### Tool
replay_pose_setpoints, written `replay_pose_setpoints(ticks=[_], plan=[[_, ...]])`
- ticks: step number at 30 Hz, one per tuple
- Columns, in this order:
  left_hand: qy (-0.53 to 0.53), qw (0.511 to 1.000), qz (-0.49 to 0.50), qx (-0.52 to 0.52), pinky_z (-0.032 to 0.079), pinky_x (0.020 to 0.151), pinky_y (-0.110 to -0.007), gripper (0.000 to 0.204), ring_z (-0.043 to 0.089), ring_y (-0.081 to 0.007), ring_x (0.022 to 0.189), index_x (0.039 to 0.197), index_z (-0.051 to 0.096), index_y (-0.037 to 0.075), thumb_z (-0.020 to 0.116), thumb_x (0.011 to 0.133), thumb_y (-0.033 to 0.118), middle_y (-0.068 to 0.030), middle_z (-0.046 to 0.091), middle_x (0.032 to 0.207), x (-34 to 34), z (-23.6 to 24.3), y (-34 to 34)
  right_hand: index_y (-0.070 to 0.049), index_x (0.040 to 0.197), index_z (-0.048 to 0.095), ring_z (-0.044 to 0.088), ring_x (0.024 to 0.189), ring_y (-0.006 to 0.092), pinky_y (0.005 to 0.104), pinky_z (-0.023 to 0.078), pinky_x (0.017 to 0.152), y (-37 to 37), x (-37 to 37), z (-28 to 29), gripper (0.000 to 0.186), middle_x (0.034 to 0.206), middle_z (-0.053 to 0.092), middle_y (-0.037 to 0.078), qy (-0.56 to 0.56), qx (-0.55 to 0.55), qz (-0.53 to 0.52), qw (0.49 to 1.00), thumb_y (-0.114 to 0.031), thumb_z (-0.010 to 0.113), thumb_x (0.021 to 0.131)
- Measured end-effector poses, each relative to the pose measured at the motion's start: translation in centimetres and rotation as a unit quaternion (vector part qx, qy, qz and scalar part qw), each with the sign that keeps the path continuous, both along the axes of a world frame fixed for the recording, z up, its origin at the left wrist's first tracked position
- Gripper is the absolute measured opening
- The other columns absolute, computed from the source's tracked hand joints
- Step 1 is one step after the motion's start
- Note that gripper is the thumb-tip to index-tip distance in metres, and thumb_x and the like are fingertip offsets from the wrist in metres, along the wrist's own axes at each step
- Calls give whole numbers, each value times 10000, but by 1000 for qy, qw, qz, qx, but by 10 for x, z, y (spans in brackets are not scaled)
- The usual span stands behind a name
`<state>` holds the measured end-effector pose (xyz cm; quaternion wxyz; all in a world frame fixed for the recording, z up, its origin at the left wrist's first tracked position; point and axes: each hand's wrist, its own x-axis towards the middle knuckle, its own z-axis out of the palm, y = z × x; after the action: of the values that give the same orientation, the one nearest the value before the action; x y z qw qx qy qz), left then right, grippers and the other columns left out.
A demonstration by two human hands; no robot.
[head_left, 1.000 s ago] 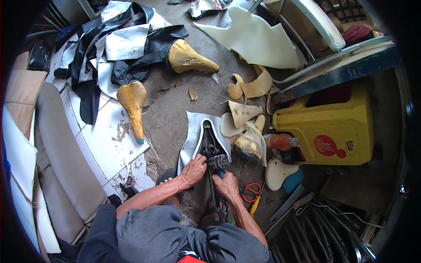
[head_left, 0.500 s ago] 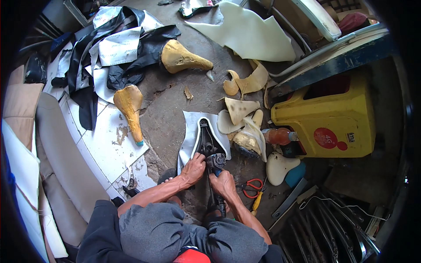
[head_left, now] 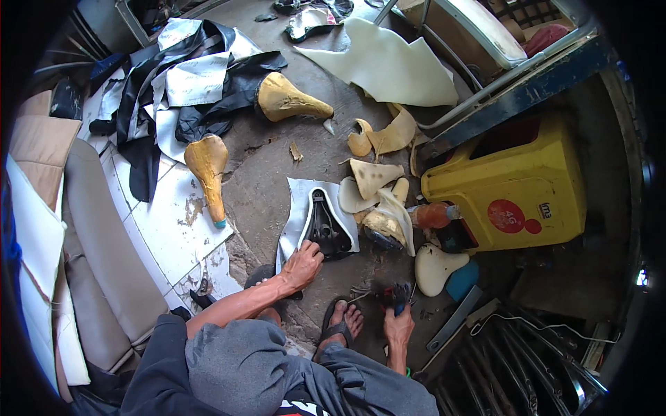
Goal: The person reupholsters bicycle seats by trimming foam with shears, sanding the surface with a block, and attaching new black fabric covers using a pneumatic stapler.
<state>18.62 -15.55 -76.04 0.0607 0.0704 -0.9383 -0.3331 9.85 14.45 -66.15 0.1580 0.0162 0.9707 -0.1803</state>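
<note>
Left hand (head_left: 302, 263) flat on upturned saddle (head_left: 326, 225), nose pointing away; right hand (head_left: 398, 320) clutching tool (head_left: 395, 295)

Cracked concrete floor (head_left: 277, 187), daylit clutter

I see a black plastic saddle base (head_left: 326, 229) lying on a pale grey-white cover sheet (head_left: 297, 216), two mustard-yellow foam saddles (head_left: 208, 166) with dark streaks, a bright yellow plastic container (head_left: 513, 191) bearing a red round label, and red-handled scissors (head_left: 397, 295).
</note>
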Motion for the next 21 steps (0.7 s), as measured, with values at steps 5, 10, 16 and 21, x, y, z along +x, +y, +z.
replay_pose_setpoints(ticks=[5,10,16,21], plan=[[27,999,28,4,505,851,-437,224,550,-332,978,914,716,9,799,780,168,-140,581,958,-14,42,-10,-5,1452,493,619,1147,529,550,491,969,81,32,-36,642,1224,640,364,-11,19,-135,991,-236,623,867],[-19,940,188,284,499,818,-377,381,608,-231,939,966,698,-12,867,814,294,-102,619,1011,-32,132,-56,78,1445,472,571,1170,484,527,449,1020,76,29,-9,683,1223,587,334,49,177,-41,982,-181,697,854],[-1,650,161,743,564,946,-351,512,690,-191,1075,1379,547,42,667,1015,381,-95,684,1226,-33,205,-58,68,1420,541,523,1375,371,422,600,917,-77,-64,100,629,1449,523,292,76,-404,208,887,-72,698,827],[159,628,83,757,277,1262,-442,713,343,-245,1522,1606,324,94,509,1054,505,-127,332,1659,-32,211,-15,-53,1574,414,258,1564,357,547,92,1277,-206,-38,161,701,1662,344,164,147,-360,540,747,-412,587,997]])
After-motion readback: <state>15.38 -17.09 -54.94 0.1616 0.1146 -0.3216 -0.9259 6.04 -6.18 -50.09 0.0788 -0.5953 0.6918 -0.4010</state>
